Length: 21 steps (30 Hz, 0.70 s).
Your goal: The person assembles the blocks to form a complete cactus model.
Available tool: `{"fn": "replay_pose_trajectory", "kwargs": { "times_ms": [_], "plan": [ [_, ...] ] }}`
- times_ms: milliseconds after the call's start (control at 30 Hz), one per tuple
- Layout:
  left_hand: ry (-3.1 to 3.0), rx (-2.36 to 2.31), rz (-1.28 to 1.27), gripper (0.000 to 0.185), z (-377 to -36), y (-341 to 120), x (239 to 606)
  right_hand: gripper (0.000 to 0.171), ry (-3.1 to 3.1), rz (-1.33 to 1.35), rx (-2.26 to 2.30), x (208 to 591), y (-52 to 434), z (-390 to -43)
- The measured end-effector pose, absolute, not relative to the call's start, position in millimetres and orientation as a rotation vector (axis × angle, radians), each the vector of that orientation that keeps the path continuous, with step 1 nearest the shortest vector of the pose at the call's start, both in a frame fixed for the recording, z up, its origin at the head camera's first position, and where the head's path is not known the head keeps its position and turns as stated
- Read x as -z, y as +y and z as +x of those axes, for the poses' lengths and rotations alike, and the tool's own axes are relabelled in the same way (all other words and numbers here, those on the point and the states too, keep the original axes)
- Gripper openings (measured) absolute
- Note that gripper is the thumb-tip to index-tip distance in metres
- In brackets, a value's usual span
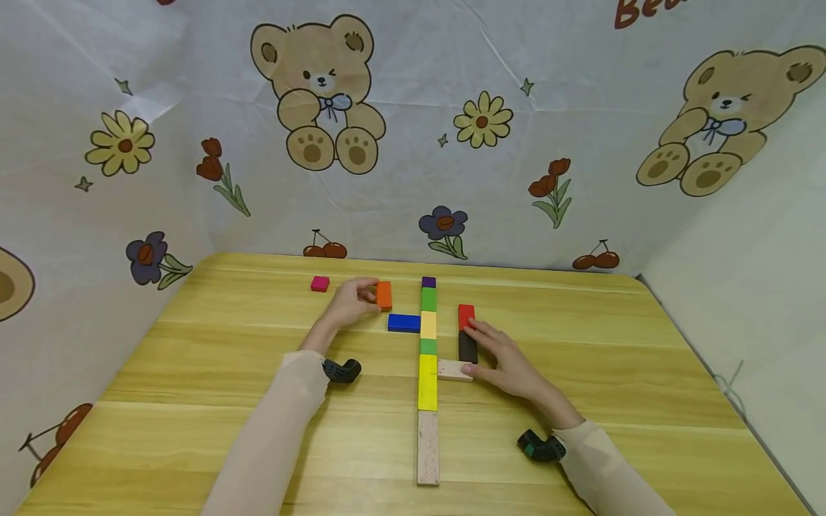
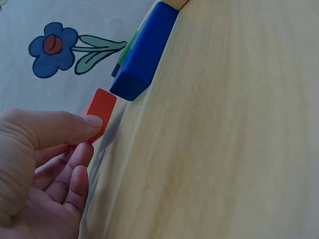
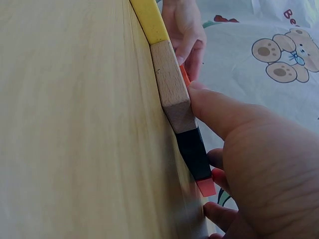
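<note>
Left hand [image 1: 348,304], frame centre: grip pinches orange block [image 1: 383,295], thumb on face, block upright on surface [image 1: 581,401]. Right hand [image 1: 510,362], right of centre: fingers lie flat, relaxed, thumb against plain wood block [image 1: 454,370], fingertips at black block [image 1: 467,347] and red block [image 1: 466,315].

Judgement: keep pinch low, slide orange block flat toward colour row [image 1: 428,358], square edges.

Blocks: smooth painted wood, rectangular, crisp corners. Surface: pale wood grain, matte. Blue block [image 1: 404,322] flat beside row.
</note>
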<state>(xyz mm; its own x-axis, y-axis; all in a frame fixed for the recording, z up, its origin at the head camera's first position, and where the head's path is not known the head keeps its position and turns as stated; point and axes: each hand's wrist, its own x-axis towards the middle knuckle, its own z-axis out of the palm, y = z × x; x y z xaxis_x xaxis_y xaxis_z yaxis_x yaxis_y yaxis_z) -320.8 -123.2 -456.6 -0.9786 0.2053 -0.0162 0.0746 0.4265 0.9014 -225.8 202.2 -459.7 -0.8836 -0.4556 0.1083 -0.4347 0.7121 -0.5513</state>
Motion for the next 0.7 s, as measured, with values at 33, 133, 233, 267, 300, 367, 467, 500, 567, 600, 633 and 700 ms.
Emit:
{"fn": "replay_pose_trajectory", "kwargs": {
  "times_ms": [33, 133, 233, 267, 300, 367, 467, 500, 567, 600, 633, 700],
  "plan": [
    [2.539, -1.603, 0.257, 0.062, -321.2, -122.4, 457.0, 0.073, 2.875, -0.748, 0.911, 459.8, 202.2, -225.8],
    [2.530, -1.595, 0.278, 0.061, -322.1, -120.6, 458.6, 0.073, 2.876, -0.751, 0.914, 459.8, 202.3, -225.9],
    [2.529, -1.589, 0.291, 0.061, -321.9, -119.6, 459.3, 0.073, 2.885, -0.771, 0.910, 459.8, 202.2, -226.1],
    [2.534, -1.582, 0.298, 0.061, -321.7, -119.5, 459.2, 0.073, 2.887, -0.777, 0.908, 459.8, 202.1, -226.2],
    [2.538, -1.576, 0.303, 0.062, -321.5, -119.5, 459.2, 0.073, 2.891, -0.782, 0.907, 459.8, 202.0, -226.3],
    [2.544, -1.563, 0.308, 0.062, -321.2, -119.3, 459.3, 0.073, 2.892, -0.792, 0.905, 459.7, 201.8, -226.1],
    [2.552, -1.539, 0.317, 0.062, -321.0, -118.2, 459.4, 0.073, 2.888, -0.787, 0.909, 459.6, 201.7, -225.8],
    [2.554, -1.531, 0.326, 0.062, -320.9, -117.7, 459.4, 0.073, 2.889, -0.782, 0.910, 459.8, 201.8, -225.7],
    [2.551, -1.523, 0.327, 0.061, -320.7, -116.3, 459.0, 0.073, 2.892, -0.782, 0.907, 459.8, 201.7, -225.5],
    [2.551, -1.519, 0.330, 0.061, -320.5, -115.7, 458.6, 0.073, 2.892, -0.776, 0.913, 460.0, 201.8, -225.7],
    [2.550, -1.517, 0.331, 0.061, -320.4, -115.1, 458.2, 0.073, 2.893, -0.777, 0.913, 460.0, 201.8, -225.7],
    [2.541, -1.520, 0.328, 0.061, -320.1, -114.2, 457.6, 0.072, 2.897, -0.785, 0.917, 460.0, 201.7, -225.6]
  ]
}}
